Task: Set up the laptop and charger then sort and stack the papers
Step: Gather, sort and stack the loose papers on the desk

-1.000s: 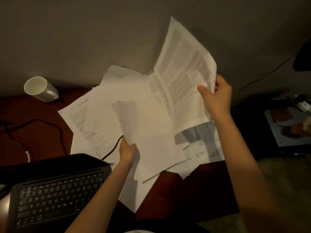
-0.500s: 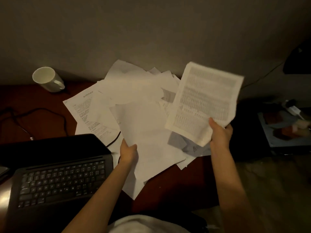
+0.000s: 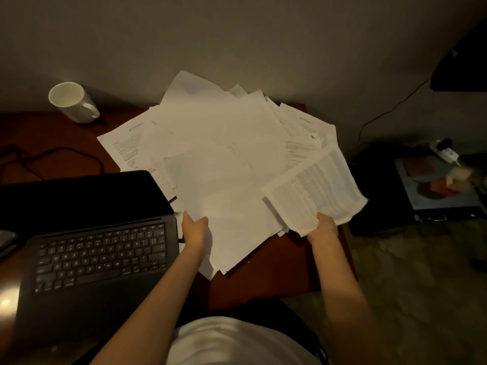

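A person's right hand (image 3: pixel 322 226) pinches a printed white sheet (image 3: pixel 315 192) by its near edge. Left of that grip, the left hand (image 3: pixel 196 229) holds a blank white sheet (image 3: pixel 224 206), seemingly atop the scattered white papers (image 3: pixel 210 122). Further left sits an open black laptop (image 3: pixel 97 254).

One laptop (image 3: pixel 97 248), one mug (image 3: pixel 72 102), two hands (image 3: pixel 196 229).
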The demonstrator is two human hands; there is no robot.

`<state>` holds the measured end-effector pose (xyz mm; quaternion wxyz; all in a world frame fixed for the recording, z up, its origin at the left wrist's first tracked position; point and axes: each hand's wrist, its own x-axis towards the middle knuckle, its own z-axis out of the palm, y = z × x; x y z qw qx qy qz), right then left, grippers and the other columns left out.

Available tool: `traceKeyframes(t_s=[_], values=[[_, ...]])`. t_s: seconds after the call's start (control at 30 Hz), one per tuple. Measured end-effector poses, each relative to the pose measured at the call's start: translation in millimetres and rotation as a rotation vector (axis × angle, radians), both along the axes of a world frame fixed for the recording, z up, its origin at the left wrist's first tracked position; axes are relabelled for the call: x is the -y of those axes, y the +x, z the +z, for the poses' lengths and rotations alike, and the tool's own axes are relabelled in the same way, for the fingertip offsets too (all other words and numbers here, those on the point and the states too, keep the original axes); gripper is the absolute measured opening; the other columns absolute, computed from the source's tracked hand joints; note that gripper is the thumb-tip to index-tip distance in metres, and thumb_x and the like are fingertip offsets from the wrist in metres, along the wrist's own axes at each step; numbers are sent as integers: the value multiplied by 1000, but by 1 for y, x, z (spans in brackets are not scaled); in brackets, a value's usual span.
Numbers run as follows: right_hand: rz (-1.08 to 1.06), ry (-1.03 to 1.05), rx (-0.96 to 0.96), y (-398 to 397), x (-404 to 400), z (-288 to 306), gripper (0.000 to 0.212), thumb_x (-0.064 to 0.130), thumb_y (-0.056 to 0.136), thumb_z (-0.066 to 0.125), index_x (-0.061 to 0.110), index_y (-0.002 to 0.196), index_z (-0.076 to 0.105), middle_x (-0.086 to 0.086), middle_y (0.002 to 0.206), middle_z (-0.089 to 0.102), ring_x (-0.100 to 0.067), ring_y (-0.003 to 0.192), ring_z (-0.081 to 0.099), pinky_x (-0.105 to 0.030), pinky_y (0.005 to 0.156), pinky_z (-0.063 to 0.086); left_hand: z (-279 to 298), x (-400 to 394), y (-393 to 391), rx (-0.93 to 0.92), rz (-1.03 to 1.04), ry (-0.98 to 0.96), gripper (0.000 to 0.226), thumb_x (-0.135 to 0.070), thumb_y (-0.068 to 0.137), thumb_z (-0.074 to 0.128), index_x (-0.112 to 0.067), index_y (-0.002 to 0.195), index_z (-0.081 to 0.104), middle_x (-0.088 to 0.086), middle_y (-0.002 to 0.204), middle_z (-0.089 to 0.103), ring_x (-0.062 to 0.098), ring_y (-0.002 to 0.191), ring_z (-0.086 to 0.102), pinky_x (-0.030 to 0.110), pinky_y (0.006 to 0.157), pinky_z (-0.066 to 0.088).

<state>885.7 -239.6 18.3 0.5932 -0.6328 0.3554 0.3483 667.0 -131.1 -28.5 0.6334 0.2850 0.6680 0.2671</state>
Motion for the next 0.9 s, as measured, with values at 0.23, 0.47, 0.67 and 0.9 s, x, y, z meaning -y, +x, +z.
traceKeyframes(t_s=[0.23, 0.47, 0.67, 0.9], values=[[235, 151, -222, -45, 7, 8, 23, 7, 87, 64, 8, 108, 54, -14, 89, 59, -31, 84, 58, -38, 60, 57, -6, 15, -7, 33, -8, -53, 50, 9, 94, 41, -10, 140, 36, 8, 138, 46, 30, 125, 46, 31, 96, 34], [585, 29, -153, -92, 26, -25, 15, 4, 82, 70, 4, 96, 64, -18, 103, 66, -30, 88, 62, -46, 83, 51, 1, 9, -17, 325, -15, -148, 65, -51, 98, 37, -15, 151, 24, 4, 151, 34, 25, 139, 33, 43, 116, 24], [872, -90, -74, -99, 37, -41, 21, 17, 84, 70, 8, 103, 63, -12, 112, 66, -26, 98, 62, -38, 88, 51, -3, 15, -18, 250, -80, -51, 44, -10, 97, 52, -11, 140, 42, 5, 130, 56, 19, 111, 58, 40, 97, 47], [1175, -470, 342, -64, 47, -34, 5, 12, 88, 63, 10, 92, 60, -5, 101, 64, -18, 87, 60, -27, 69, 50, -7, 10, -20, 91, -60, -25, 33, 2, 97, 43, -2, 129, 48, 11, 122, 58, 20, 99, 57, 30, 86, 44]])
